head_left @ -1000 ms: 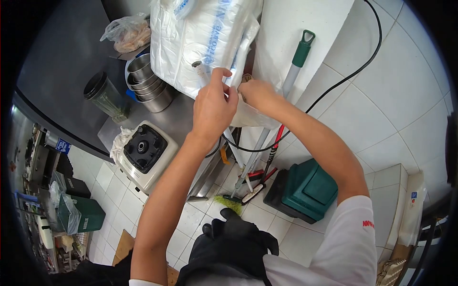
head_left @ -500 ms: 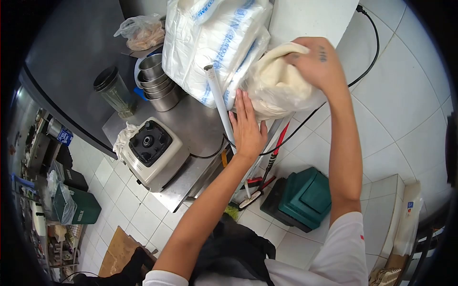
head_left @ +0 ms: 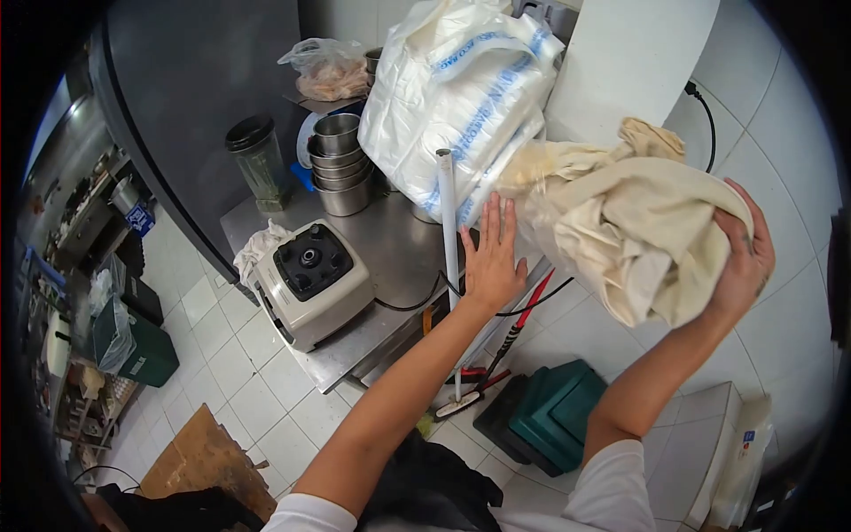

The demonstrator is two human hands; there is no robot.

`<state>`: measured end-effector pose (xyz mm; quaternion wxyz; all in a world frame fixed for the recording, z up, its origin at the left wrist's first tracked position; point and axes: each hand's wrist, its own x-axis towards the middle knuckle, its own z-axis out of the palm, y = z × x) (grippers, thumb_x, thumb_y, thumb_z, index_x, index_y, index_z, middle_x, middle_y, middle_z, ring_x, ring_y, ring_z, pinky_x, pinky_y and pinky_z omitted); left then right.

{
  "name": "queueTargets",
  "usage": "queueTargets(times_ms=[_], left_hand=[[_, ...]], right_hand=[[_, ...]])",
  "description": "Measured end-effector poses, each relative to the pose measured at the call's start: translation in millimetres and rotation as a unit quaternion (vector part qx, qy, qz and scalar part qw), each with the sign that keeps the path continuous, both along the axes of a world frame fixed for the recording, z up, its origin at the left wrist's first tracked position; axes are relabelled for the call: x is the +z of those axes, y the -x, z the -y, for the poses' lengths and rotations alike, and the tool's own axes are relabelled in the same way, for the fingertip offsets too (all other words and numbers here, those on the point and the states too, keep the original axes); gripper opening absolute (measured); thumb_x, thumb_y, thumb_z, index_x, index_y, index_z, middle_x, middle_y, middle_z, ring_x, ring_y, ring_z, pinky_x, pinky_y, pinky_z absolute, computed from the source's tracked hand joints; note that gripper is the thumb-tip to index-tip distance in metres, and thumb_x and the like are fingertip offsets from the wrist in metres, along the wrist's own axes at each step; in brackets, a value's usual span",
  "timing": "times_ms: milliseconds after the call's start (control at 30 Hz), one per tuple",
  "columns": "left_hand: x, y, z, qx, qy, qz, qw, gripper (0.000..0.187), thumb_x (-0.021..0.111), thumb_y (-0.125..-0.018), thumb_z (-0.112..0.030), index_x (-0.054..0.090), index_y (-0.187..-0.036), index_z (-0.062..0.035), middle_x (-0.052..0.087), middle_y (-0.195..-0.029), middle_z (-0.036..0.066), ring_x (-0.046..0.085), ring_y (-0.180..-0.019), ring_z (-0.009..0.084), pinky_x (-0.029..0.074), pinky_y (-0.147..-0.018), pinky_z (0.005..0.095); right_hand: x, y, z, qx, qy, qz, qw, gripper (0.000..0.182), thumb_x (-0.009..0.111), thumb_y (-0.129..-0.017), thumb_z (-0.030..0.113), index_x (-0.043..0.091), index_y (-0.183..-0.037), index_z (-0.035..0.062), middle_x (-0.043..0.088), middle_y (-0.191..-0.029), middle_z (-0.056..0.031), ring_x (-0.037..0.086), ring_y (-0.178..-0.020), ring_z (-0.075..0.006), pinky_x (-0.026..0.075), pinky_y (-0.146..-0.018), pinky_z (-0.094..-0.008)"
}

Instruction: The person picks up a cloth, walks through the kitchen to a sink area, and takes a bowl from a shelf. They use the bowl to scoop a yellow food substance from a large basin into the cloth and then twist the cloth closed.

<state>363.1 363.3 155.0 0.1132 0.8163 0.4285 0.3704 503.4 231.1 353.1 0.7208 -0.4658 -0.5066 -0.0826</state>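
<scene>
A bundle of cream cloth (head_left: 643, 226) hangs in the air, gripped at its right edge by my right hand (head_left: 746, 248). The cloth's left end trails into a clear plastic bag (head_left: 537, 213). My left hand (head_left: 493, 266) is open, its fingers stretched out flat at the lower edge of a large white plastic bag with blue print (head_left: 461, 106). Just left of those fingers stands a white pole (head_left: 448, 199).
On the steel table (head_left: 394, 262) sit a blender base (head_left: 312, 284), a blender jar (head_left: 259, 164) and stacked steel pots (head_left: 341, 168). A power cord (head_left: 412, 307) runs across it. Below stand a green bin (head_left: 558, 412) and a red-handled brush (head_left: 519, 332).
My right hand has moved right and down, drawing the cloth out of the clear bag. My left hand stays flat near the pole. The whole view has shifted slightly.
</scene>
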Motion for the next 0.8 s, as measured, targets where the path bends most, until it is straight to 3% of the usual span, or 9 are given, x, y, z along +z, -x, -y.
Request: queueTargets(times_ms=[200,233,300,467,567,633,667,733,800], left_hand=[[-8.8,12.1,4.0,0.0,0.042,-0.014,0.999,0.089,0.063,-0.07,-0.02,0.006,-0.136,-0.0068,0.004,-0.142,0.015,0.011,-0.131,0.0311,0.017,-0.099,0.0569],[-7.4,14.6,6.0,-0.01,0.044,-0.015,0.999,0.086,0.062,-0.071,-0.021,0.009,-0.136,-0.0064,0.006,-0.142,0.015,0.012,-0.13,0.0309,0.018,-0.099,0.0567],[-7.1,23.5,10.2,-0.035,0.046,-0.029,0.998,0.08,0.062,-0.071,-0.021,0.015,-0.134,-0.0054,0.008,-0.141,0.015,0.014,-0.13,0.0316,0.019,-0.099,0.0558],[-16.2,60.2,46.8,-0.073,-0.002,0.027,0.997,0.062,0.061,-0.073,-0.023,0.034,-0.126,-0.0037,0.016,-0.139,0.017,0.024,-0.126,0.033,0.023,-0.098,0.0525],[-36.0,100.7,89.2,-0.073,0.037,0.053,0.995,0.052,0.061,-0.074,-0.025,0.044,-0.119,-0.0045,0.025,-0.135,0.019,0.031,-0.122,0.0335,0.023,-0.098,0.0517],[-49.9,133.7,120.0,-0.057,0.072,0.065,0.994,0.046,0.061,-0.074,-0.027,0.049,-0.113,-0.0038,0.04,-0.125,0.02,0.04,-0.115,0.034,0.03,-0.096,0.0474],[-57.4,148.8,134.4,-0.04,0.074,0.069,0.994,0.046,0.061,-0.074,-0.027,0.049,-0.113,-0.0038,0.04,-0.125,0.02,0.04,-0.115,0.034,0.03,-0.096,0.0474],[-76.6,188.1,166.1,-0.144,0.164,0.196,0.956,0.045,0.06,-0.077,-0.031,0.051,-0.11,-0.0022,0.049,-0.115,0.021,0.047,-0.108,0.0327,0.038,-0.09,0.0404],[-79.4,223.4,205.9,-0.142,0.223,0.229,0.937,0.046,0.057,-0.08,-0.036,0.051,-0.109,-0.0014,0.053,-0.108,0.02,0.051,-0.102,0.0295,0.042,-0.085,0.0348]], right_hand=[[4.2,-24.1,76.1,-0.009,-0.013,-0.086,0.996,0.031,0.057,-0.072,0.005,0.055,-0.101,-0.0049,0.059,-0.096,-0.016,0.058,-0.086,-0.0223,0.047,-0.077,-0.0291],[4.0,-41.3,95.0,-0.174,-0.052,0.218,0.959,0.031,0.057,-0.074,0.01,0.054,-0.101,-0.004,0.057,-0.1,-0.018,0.057,-0.089,-0.0247,0.048,-0.078,-0.0309],[4.3,-37.1,120.9,-0.324,-0.086,0.499,0.799,0.03,0.056,-0.077,0.014,0.054,-0.101,-0.0031,0.055,-0.105,-0.0199,0.057,-0.093,-0.0271,0.048,-0.078,-0.0327],[-13.6,-3.7,169.5,-0.319,-0.177,0.316,0.876,0.033,0.054,-0.08,0.022,0.051,-0.102,-0.0018,0.051,-0.111,-0.0223,0.055,-0.097,-0.0313,0.049,-0.077,-0.0361],[-28.7,32.0,184.7,-0.197,-0.203,0.193,0.94,0.034,0.056,-0.079,0.022,0.05,-0.102,-0.0018,0.052,-0.109,-0.022,0.055,-0.096,-0.0312,0.049,-0.077,-0.0361],[-39.4,58.8,191.1,-0.099,-0.208,0.122,0.965,0.034,0.056,-0.078,0.023,0.05,-0.101,-0.0018,0.052,-0.108,-0.0218,0.055,-0.096,-0.0311,0.049,-0.077,-0.0361],[-45.4,73.3,191.9,-0.048,-0.209,0.091,0.972,0.035,0.057,-0.078,0.023,0.05,-0.101,-0.0018,0.052,-0.108,-0.0217,0.055,-0.095,-0.0311,0.049,-0.077,-0.0361],[-60.3,105.6,187.7,0.067,-0.197,0.037,0.977,0.035,0.057,-0.077,0.024,0.05,-0.101,-0.0018,0.052,-0.107,-0.0216,0.055,-0.094,-0.031,0.049,-0.076,-0.0361],[-78.4,144.0,179.6,0.199,-0.174,-0.011,0.964,0.036,0.058,-0.076,0.024,0.05,-0.1,-0.0018,0.053,-0.106,-0.0214,0.056,-0.094,-0.0309,0.049,-0.076,-0.0361]])
